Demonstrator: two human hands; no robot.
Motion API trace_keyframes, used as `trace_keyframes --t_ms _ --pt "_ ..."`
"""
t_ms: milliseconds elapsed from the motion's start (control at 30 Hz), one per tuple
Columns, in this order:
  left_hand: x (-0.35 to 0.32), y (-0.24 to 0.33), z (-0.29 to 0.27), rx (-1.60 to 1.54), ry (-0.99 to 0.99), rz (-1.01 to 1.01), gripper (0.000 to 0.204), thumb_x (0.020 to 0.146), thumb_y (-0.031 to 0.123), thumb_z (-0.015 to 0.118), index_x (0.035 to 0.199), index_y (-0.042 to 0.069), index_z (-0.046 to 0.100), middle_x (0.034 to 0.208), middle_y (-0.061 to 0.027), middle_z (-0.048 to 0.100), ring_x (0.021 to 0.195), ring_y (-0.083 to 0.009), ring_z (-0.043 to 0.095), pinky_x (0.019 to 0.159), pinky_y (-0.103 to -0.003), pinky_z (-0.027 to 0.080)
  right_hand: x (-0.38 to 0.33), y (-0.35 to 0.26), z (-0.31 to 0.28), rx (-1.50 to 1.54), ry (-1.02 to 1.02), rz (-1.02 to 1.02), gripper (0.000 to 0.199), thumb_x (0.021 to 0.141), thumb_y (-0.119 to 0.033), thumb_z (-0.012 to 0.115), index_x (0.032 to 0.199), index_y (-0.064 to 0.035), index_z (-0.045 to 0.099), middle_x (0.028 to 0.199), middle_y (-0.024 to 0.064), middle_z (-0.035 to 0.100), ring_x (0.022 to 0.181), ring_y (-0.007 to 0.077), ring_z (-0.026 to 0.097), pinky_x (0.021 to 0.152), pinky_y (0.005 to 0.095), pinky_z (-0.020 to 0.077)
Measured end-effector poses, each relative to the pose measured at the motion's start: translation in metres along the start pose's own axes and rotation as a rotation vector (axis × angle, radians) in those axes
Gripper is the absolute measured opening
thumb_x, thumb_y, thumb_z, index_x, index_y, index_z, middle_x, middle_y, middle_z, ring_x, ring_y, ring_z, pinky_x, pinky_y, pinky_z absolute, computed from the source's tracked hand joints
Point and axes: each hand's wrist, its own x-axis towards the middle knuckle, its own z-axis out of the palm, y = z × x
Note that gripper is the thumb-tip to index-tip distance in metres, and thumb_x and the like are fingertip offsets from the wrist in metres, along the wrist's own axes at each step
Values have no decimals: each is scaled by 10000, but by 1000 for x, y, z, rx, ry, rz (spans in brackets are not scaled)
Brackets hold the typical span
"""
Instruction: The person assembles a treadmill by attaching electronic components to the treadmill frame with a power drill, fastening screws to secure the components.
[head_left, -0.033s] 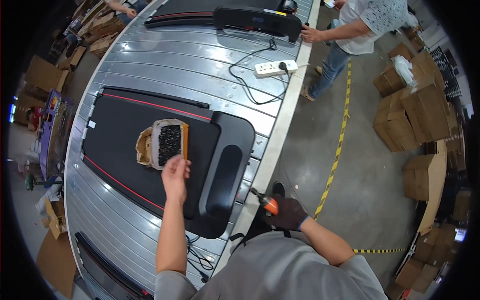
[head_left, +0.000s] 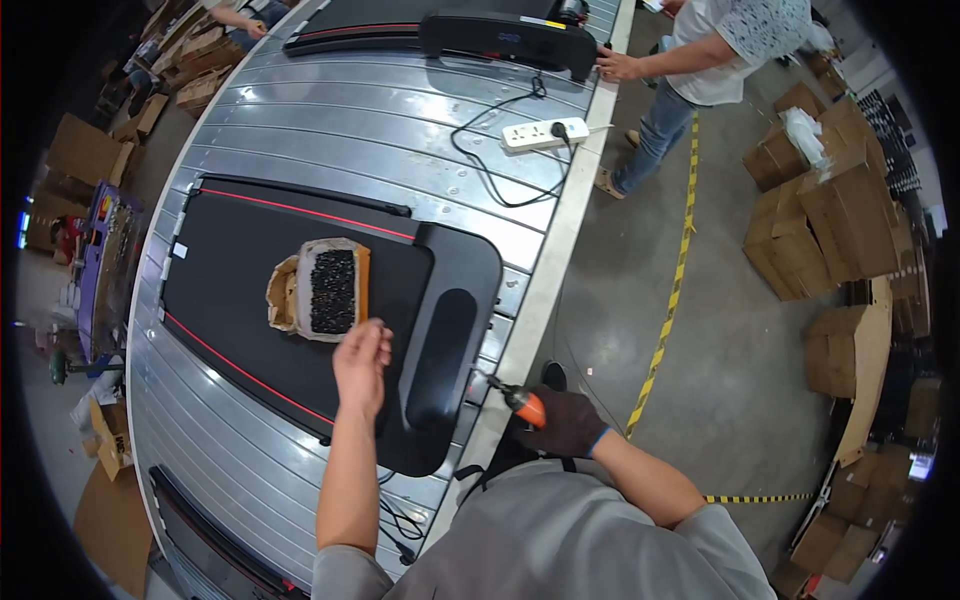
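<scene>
My bare left hand [head_left: 362, 362] is closed, fingers curled together just off the near right corner of an open box of black screws [head_left: 333, 292]; whatever it pinches is too small to make out. The box rests on the black belt of a flat treadmill [head_left: 225, 280] with red side lines. Beside the box is a torn cardboard tray [head_left: 283, 295]. In a dark glove, my right hand [head_left: 578, 428] grips an orange and black power screwdriver [head_left: 527, 405]. Its tip points left, over the table's edge and near the treadmill's rounded end cover [head_left: 478, 265].
The treadmill lies on a slatted metal table [head_left: 260, 130] with a pale edge rail [head_left: 548, 275]. A white power strip [head_left: 545, 134] and black cords lie farther along. Another treadmill [head_left: 510, 40] is at the far end, where a co-worker [head_left: 690, 70] stands. Cardboard boxes [head_left: 815, 235] stack at right.
My left hand has drawn back from the screw box, toward me and slightly right. The screwdriver's tip has shifted a little left, closer to the treadmill's end.
</scene>
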Motion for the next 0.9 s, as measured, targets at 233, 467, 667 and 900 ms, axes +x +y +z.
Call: trace_keyframes --t_ms 233,467,667,900 --pt "-91 -42 92 -430 -77 -304 156 1017 179 626 969 33 654 916 -83 693 767 -131 633 672 -250 531 -17 8 -42 -31 30 -191 570 767 -447 738 1125 -28 593 911 188 706 907 381 705 820 475 545" --pt "-113 -54 154 -336 -39 -275 161 1016 180 629 956 31 647 900 -84 691 737 -130 628 656 -256 534 -35 57 -89 -46 -95 -156 618 765 -463 739 1168 -18 592 970 220 705 922 400 693 846 477 539" --pt "-117 -67 201 154 -237 227 150 1007 83 617 1028 -54 674 914 -105 699 759 -133 645 702 -265 537 -35 117 -142 -1 -186 -252 623 754 -452 747 1169 -14 591 967 229 700 933 405 687 861 473 536" --pt "-83 -152 247 -394 69 -407 223 1012 222 641 1149 47 658 1023 -44 683 875 -126 621 809 -279 500 5 182 -117 162 -136 -196 590 742 -445 741 1143 -33 607 1035 245 686 1013 409 665 894 471 524"
